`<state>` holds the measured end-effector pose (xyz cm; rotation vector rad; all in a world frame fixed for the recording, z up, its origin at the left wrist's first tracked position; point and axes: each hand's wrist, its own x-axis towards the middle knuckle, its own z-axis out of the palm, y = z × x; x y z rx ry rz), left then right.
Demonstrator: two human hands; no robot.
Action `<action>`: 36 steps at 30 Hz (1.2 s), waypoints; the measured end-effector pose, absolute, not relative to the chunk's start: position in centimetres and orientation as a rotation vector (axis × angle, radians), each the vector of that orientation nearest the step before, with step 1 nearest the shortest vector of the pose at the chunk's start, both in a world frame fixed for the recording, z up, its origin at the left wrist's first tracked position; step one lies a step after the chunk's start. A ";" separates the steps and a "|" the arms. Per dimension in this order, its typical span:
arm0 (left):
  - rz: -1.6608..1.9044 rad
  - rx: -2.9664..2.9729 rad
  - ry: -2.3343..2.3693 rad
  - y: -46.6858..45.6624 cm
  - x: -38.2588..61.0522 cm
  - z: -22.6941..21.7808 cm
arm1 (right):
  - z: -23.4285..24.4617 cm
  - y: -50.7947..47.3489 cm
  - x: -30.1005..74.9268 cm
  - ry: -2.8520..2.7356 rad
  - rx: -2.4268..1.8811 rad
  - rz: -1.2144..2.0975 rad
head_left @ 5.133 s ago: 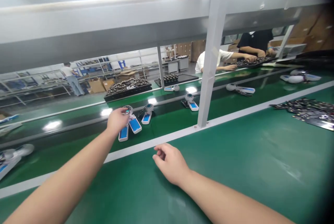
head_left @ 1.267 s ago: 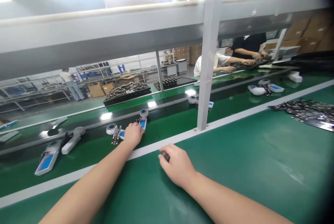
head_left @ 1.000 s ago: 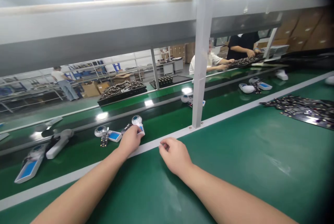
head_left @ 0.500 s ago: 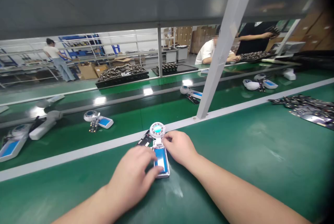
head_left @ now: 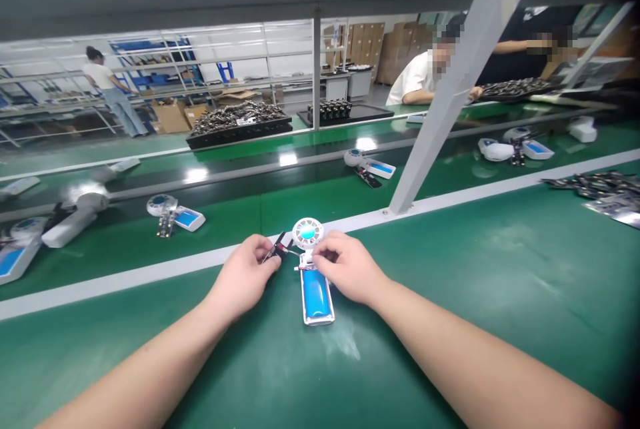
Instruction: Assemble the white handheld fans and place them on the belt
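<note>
At lower centre of the frame, a white handheld fan (head_left: pixel 316 297) with a blue panel lies on the green bench mat (head_left: pixel 450 329), its round head reaching the white edge strip (head_left: pixel 150 276). The left hand (head_left: pixel 241 277) pinches a small dark circuit board (head_left: pixel 277 247) between thumb and fingertips just beside the fan's neck, while the right hand (head_left: pixel 347 268) curls its fingers over that neck. Beyond, more fans (head_left: pixel 173 211) lie on the conveyor belt (head_left: pixel 260 216), and at upper right a co-worker (head_left: pixel 417 79) in a white shirt sits beside a tray of dark parts (head_left: pixel 515 88).
</note>
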<state>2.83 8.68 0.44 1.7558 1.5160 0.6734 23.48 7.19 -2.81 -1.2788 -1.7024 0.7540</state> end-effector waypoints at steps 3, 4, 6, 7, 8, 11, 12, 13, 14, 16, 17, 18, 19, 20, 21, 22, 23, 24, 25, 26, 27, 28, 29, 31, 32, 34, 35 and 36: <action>0.807 1.681 1.442 7.2 3.6 0.3 | -2.9 7.0 22.9 -1.653 -1.295 0.777; 0.849 1.706 1.435 6.9 3.9 0.1 | -2.9 6.8 22.6 -1.634 -1.299 0.780; 0.893 1.776 1.417 6.2 4.4 -0.4 | -2.7 6.4 22.0 -1.600 -1.318 0.759; 0.908 1.830 1.398 6.0 4.6 -0.6 | -2.5 6.1 21.7 -1.591 -1.337 0.734; 0.921 1.902 1.371 5.8 4.7 -0.8 | -2.3 5.8 21.5 -1.588 -1.363 0.701; 0.936 2.160 1.296 5.5 4.7 -1.0 | -1.7 5.0 20.8 -1.608 -1.452 0.578; 0.939 2.222 1.287 5.4 4.6 -0.9 | -1.6 4.8 20.7 -1.620 -1.475 0.544; 0.942 2.265 1.283 5.3 4.5 -0.8 | -1.5 4.7 20.5 -1.632 -1.491 0.517; 0.950 2.296 1.281 5.3 4.5 -0.8 | -1.5 4.6 20.5 -1.642 -1.502 0.496; 0.967 2.358 1.275 5.1 4.4 -0.7 | -1.5 4.5 20.4 -1.660 -1.514 0.468; 0.972 2.403 1.265 5.1 4.4 -0.7 | -1.5 4.5 20.4 -1.666 -1.517 0.459; 0.979 2.456 1.254 5.0 4.4 -0.8 | -1.4 4.5 20.4 -1.667 -1.522 0.454; 0.985 2.515 1.241 5.0 4.4 -0.9 | -1.4 4.5 20.4 -1.664 -1.527 0.455; 0.993 2.575 1.226 5.0 4.3 -1.0 | -1.4 4.5 20.4 -1.656 -1.533 0.462; 1.006 2.632 1.212 5.0 4.3 -1.1 | -1.3 4.4 20.4 -1.647 -1.540 0.477; 1.017 2.683 1.199 4.9 4.2 -1.1 | -1.3 4.4 20.4 -1.636 -1.547 0.496; 1.026 2.727 1.187 4.9 4.2 -1.2 | -1.2 4.3 20.4 -1.626 -1.554 0.513; 1.030 2.763 1.174 4.8 4.1 -1.2 | -1.2 4.2 20.4 -1.618 -1.561 0.527; 1.035 2.790 1.161 4.8 4.0 -1.2 | -1.2 4.2 20.4 -1.611 -1.567 0.537; 1.037 2.801 1.153 4.8 4.0 -1.2 | -1.2 4.2 20.4 -1.604 -1.570 0.545; 1.030 2.793 1.153 4.7 3.9 -1.1 | -1.2 4.1 20.3 -1.595 -1.569 0.553; 1.013 2.762 1.165 4.7 3.9 -1.0 | -1.2 4.1 20.3 -1.584 -1.565 0.562; 0.996 2.713 1.187 4.7 3.9 -1.0 | -1.3 4.1 20.3 -1.572 -1.558 0.572; 0.956 2.619 1.235 4.8 3.9 -0.8 | -1.4 4.1 20.3 -1.556 -1.539 0.584; 0.947 2.596 1.246 4.8 3.9 -0.8 | -1.5 4.1 20.3 -1.555 -1.527 0.581; 0.966 2.622 1.230 4.9 3.9 -0.8 | -1.6 4.1 20.3 -1.563 -1.505 0.566; 0.977 2.654 1.210 4.9 3.9 -0.8 | -1.7 4.1 20.3 -1.567 -1.498 0.560; 0.983 2.684 1.192 4.9 3.9 -0.8 | -1.7 4.1 20.3 -1.569 -1.493 0.556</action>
